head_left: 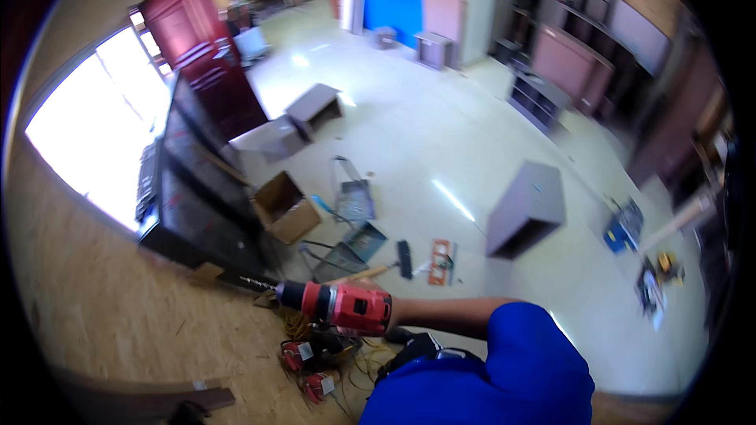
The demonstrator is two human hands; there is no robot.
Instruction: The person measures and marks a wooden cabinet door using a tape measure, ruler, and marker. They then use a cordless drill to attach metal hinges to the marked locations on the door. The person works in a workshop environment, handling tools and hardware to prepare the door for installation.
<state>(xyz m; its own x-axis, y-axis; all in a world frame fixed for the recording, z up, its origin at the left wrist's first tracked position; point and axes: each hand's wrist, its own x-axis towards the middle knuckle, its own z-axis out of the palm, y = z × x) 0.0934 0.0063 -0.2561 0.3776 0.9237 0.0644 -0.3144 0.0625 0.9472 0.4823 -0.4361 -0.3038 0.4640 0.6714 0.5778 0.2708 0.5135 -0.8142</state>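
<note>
My right forearm reaches leftward from a blue sleeve, and my right hand [364,284] is closed round a red and black cordless power drill [346,308]. The drill's body hides most of the fingers. Its long twisted bit [257,282] points left, toward a dark cabinet-like piece [206,212]; whether the tip touches anything, I cannot tell. Just below the drill, red power tools [319,386] lie among yellowish cords. My left hand does not show.
A wooden board surface [142,307] fills the lower left. On the pale floor are an open cardboard box [285,208], a metal dustpan [350,252], a hammer-like tool [404,258], an orange level-like tool [439,261] and a grey cabinet [529,208]. A red door [201,51] stands at far left.
</note>
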